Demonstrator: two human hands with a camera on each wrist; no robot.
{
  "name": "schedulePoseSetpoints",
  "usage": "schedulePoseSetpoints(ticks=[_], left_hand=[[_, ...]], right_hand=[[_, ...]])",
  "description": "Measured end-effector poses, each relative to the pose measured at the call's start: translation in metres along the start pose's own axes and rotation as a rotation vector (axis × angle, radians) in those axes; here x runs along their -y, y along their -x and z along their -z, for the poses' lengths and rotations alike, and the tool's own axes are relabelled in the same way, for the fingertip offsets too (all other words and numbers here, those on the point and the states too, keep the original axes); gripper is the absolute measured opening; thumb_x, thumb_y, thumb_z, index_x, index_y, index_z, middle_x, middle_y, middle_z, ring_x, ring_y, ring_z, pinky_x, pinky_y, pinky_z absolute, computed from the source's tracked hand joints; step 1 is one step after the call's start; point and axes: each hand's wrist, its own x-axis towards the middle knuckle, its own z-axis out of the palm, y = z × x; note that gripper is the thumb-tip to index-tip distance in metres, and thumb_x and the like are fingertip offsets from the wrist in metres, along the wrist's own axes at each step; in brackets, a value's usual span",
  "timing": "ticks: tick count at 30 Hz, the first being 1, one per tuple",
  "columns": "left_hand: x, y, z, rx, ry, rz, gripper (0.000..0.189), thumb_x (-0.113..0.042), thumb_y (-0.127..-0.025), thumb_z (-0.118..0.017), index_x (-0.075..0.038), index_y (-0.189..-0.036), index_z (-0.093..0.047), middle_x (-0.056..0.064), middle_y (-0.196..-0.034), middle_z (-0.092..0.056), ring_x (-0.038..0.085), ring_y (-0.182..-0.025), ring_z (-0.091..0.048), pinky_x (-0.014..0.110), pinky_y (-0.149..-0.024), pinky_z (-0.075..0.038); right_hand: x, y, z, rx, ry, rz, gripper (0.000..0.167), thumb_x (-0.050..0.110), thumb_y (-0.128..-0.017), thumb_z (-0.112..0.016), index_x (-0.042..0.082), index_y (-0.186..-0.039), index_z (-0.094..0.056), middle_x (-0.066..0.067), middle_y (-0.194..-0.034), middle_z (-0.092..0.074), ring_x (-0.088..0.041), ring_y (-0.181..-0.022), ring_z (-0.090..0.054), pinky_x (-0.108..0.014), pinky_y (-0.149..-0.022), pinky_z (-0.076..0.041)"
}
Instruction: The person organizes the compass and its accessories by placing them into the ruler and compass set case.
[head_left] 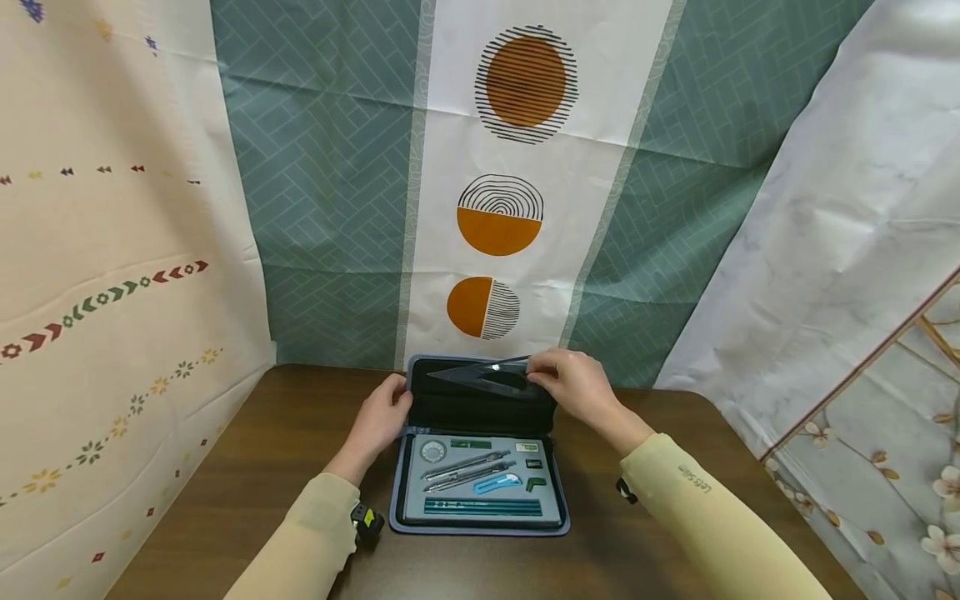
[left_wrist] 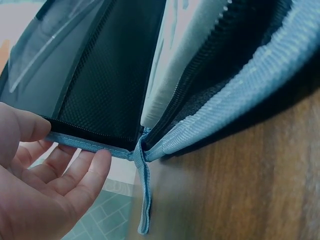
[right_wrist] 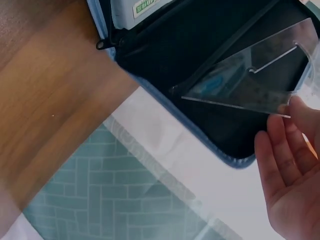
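Observation:
A blue-edged zip case [head_left: 480, 532] stands open on the table, its black lid [head_left: 472, 414] raised at the back. My left hand [head_left: 381, 417] holds the lid's left edge, thumb inside and fingers behind, as the left wrist view shows. My right hand [head_left: 576, 385] pinches a clear set square [head_left: 480, 379] by one corner, in front of the lid's lining. In the right wrist view the set square [right_wrist: 235, 90] tilts across the lid, its slotted cutout visible. Below, the grey tray [head_left: 416, 500] carries two metal compasses [head_left: 468, 471], a blue cutter knife [head_left: 498, 483] and green pencils [head_left: 482, 507].
The tray also bears a round white disc [head_left: 432, 452], an eraser [head_left: 527, 447] and small green pieces. A brown wooden table [head_left: 300, 467] lies under the case. Patterned cloth [head_left: 337, 167] hangs right behind the lid. A zip pull strap [left_wrist: 143, 195] dangles at the hinge.

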Motion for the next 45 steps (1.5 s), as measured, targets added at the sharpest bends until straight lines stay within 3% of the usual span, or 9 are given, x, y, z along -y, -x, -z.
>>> schedulePoseSetpoints(ticks=[10,21,28,45], left_hand=[[0.001,0.000,0.000,0.001,0.005,0.000,0.021,-0.014,-0.114,-0.054,-0.005,-0.130,-0.065,0.016,-0.122,-0.068,0.035,-0.108,-0.060,0.052,-0.097,-0.050],[0.001,0.002,0.000,0.001,0.005,-0.011,0.020,-0.013,-0.114,-0.054,-0.005,-0.129,-0.065,0.015,-0.120,-0.068,0.033,-0.105,-0.060,0.051,-0.094,-0.051],[0.000,0.001,-0.001,0.008,0.008,-0.006,0.019,-0.013,-0.114,-0.055,-0.005,-0.128,-0.064,0.015,-0.120,-0.068,0.033,-0.105,-0.059,0.051,-0.093,-0.051],[0.000,0.000,0.000,0.002,0.017,0.001,0.017,-0.014,-0.114,-0.056,-0.007,-0.126,-0.066,0.013,-0.120,-0.069,0.032,-0.105,-0.060,0.052,-0.095,-0.050]], right_hand=[[0.014,-0.002,-0.019,0.005,0.130,0.010,0.002,0.018,-0.099,-0.086,0.017,-0.100,-0.084,0.004,-0.102,-0.079,-0.019,-0.088,-0.074,-0.045,-0.082,-0.062],[0.018,-0.002,-0.038,0.029,0.164,-0.005,0.005,0.016,-0.098,-0.085,0.021,-0.096,-0.084,0.005,-0.095,-0.075,-0.018,-0.083,-0.072,-0.044,-0.077,-0.061],[0.018,0.001,-0.051,0.036,0.181,0.007,0.006,0.015,-0.096,-0.088,0.020,-0.096,-0.084,0.005,-0.098,-0.079,-0.019,-0.088,-0.076,-0.045,-0.082,-0.063],[0.020,0.006,-0.068,0.045,0.195,0.016,0.004,0.014,-0.098,-0.087,0.017,-0.099,-0.084,0.002,-0.098,-0.080,-0.020,-0.087,-0.076,-0.045,-0.080,-0.064]])
